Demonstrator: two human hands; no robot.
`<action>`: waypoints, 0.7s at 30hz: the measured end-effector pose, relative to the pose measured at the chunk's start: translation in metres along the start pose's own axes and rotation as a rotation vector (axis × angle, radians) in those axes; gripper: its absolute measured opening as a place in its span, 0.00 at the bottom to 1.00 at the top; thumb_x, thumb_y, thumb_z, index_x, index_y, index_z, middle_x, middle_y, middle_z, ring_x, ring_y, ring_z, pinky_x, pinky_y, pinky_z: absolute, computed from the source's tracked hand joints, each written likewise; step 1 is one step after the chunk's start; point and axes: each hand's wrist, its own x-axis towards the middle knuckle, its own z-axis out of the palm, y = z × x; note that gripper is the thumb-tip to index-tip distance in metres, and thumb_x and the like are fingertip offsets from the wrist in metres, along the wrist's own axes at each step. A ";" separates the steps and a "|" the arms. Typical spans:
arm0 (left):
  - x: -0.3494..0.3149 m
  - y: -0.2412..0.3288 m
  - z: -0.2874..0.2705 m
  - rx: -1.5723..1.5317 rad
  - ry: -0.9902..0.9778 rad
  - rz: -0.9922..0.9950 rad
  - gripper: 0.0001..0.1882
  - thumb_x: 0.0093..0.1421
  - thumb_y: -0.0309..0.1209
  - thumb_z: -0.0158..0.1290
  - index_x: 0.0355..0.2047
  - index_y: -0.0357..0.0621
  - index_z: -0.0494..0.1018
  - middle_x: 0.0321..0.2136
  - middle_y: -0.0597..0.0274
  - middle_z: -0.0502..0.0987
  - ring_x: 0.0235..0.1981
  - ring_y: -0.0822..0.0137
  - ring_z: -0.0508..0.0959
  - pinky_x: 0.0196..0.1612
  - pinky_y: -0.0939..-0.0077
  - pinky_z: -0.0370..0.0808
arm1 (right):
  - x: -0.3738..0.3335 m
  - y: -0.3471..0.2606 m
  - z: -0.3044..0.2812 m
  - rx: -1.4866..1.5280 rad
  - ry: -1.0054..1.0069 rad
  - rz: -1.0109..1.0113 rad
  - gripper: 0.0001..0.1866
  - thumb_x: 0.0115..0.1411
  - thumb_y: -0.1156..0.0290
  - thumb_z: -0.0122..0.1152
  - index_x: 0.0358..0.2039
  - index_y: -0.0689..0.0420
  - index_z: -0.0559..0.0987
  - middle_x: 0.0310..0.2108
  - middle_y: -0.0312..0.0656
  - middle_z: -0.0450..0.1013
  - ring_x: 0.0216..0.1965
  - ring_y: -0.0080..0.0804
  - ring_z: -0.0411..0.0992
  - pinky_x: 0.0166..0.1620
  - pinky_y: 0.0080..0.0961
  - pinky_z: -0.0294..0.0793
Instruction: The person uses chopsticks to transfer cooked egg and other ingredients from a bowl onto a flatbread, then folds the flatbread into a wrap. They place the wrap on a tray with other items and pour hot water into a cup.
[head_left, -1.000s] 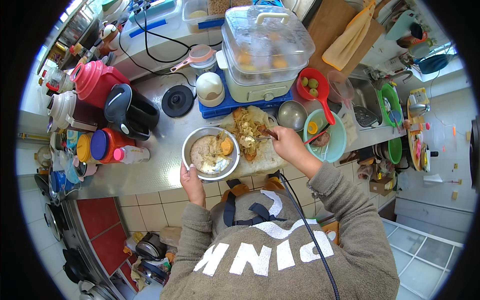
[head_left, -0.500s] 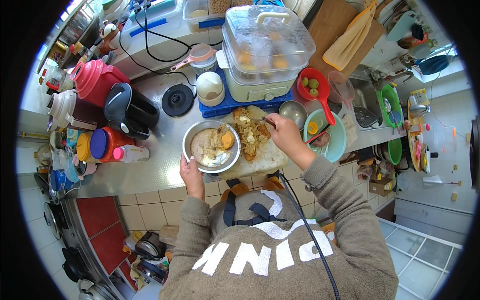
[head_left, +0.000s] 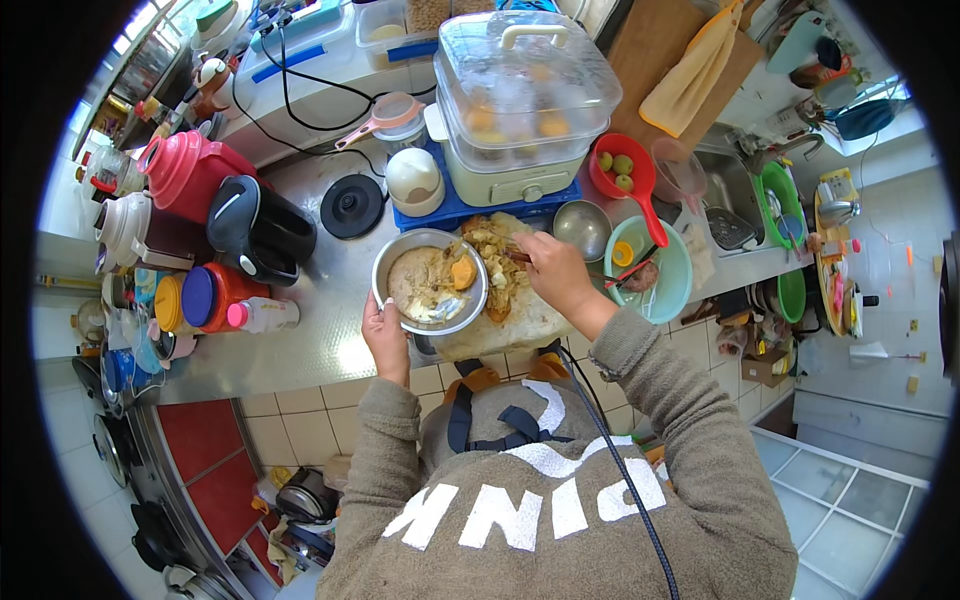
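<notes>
My left hand (head_left: 385, 338) grips the near-left rim of a round metal bowl (head_left: 447, 327), tilted slightly and held beside the cutting board. Inside it lie a pale mash, chopped vegetables and an orange lump. My right hand (head_left: 562, 278) is closed around a brown-handled tool (head_left: 517, 256); its working end is hidden among the food, so its kind is unclear. Under that hand, a heap of chopped yellowish vegetables (head_left: 488, 236) covers part of the worn, pale cutting board (head_left: 535, 326). The heap reaches the bowl's right rim.
Behind the board stands a clear-lidded steamer (head_left: 528, 95) on a blue tray. To the right are a small metal bowl (head_left: 582, 230), a mint-green basin (head_left: 678, 285) with meat, a red strainer (head_left: 640, 190) and the sink (head_left: 725, 185). A black kettle (head_left: 258, 230) and jars stand left.
My right hand and its tool have moved left, closer to the bowl. The bowl has shifted slightly right, and more chopped vegetables now lie in it.
</notes>
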 end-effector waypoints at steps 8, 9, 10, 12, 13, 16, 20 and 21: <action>0.000 0.000 -0.004 0.019 -0.001 -0.011 0.23 0.68 0.25 0.44 0.63 0.36 0.61 0.30 0.65 0.79 0.18 0.83 0.71 0.18 0.88 0.66 | 0.001 0.006 0.001 0.025 0.011 -0.005 0.21 0.49 0.81 0.57 0.46 0.57 0.77 0.33 0.45 0.74 0.33 0.48 0.75 0.35 0.40 0.77; 0.000 0.001 -0.004 0.018 0.003 -0.010 0.23 0.68 0.25 0.44 0.63 0.36 0.61 0.30 0.65 0.79 0.18 0.83 0.71 0.18 0.88 0.66 | 0.001 0.005 0.000 0.026 0.003 -0.002 0.21 0.49 0.81 0.57 0.46 0.56 0.77 0.33 0.45 0.74 0.32 0.48 0.75 0.34 0.40 0.76; 0.000 0.001 -0.003 0.018 0.006 -0.010 0.23 0.68 0.25 0.44 0.63 0.36 0.62 0.30 0.65 0.79 0.18 0.83 0.71 0.18 0.88 0.66 | 0.002 0.004 -0.002 0.027 -0.005 0.001 0.21 0.49 0.81 0.57 0.46 0.56 0.78 0.33 0.45 0.74 0.32 0.48 0.75 0.34 0.40 0.76; -0.001 0.003 -0.003 0.023 0.010 -0.016 0.23 0.68 0.25 0.44 0.63 0.36 0.62 0.30 0.65 0.79 0.18 0.83 0.70 0.17 0.88 0.66 | 0.001 0.004 -0.003 0.018 -0.019 0.003 0.21 0.49 0.81 0.57 0.46 0.56 0.78 0.32 0.45 0.74 0.32 0.48 0.75 0.34 0.40 0.76; -0.001 0.004 -0.002 0.026 0.010 -0.019 0.23 0.68 0.25 0.44 0.63 0.36 0.62 0.30 0.65 0.79 0.18 0.83 0.70 0.17 0.88 0.66 | 0.000 0.004 -0.002 0.007 -0.024 0.002 0.21 0.48 0.81 0.57 0.46 0.56 0.78 0.31 0.45 0.74 0.32 0.48 0.75 0.34 0.40 0.76; -0.002 0.001 -0.004 0.037 0.014 -0.022 0.23 0.68 0.24 0.44 0.63 0.36 0.62 0.31 0.65 0.79 0.18 0.83 0.71 0.17 0.88 0.66 | -0.003 0.006 -0.001 0.011 -0.012 -0.004 0.22 0.48 0.81 0.58 0.46 0.56 0.78 0.31 0.46 0.73 0.31 0.48 0.75 0.33 0.40 0.76; 0.000 0.000 -0.006 0.018 0.008 -0.030 0.23 0.68 0.24 0.44 0.63 0.35 0.62 0.32 0.65 0.79 0.18 0.83 0.71 0.18 0.88 0.66 | -0.007 0.011 -0.003 0.015 -0.031 -0.002 0.23 0.47 0.81 0.58 0.47 0.55 0.78 0.32 0.45 0.74 0.32 0.48 0.75 0.34 0.40 0.77; 0.000 -0.001 -0.006 0.016 0.021 -0.027 0.23 0.68 0.24 0.44 0.63 0.35 0.62 0.32 0.65 0.79 0.18 0.83 0.71 0.18 0.88 0.66 | -0.007 0.010 -0.006 0.028 -0.024 0.003 0.23 0.47 0.81 0.58 0.47 0.55 0.78 0.32 0.45 0.74 0.32 0.48 0.75 0.34 0.40 0.77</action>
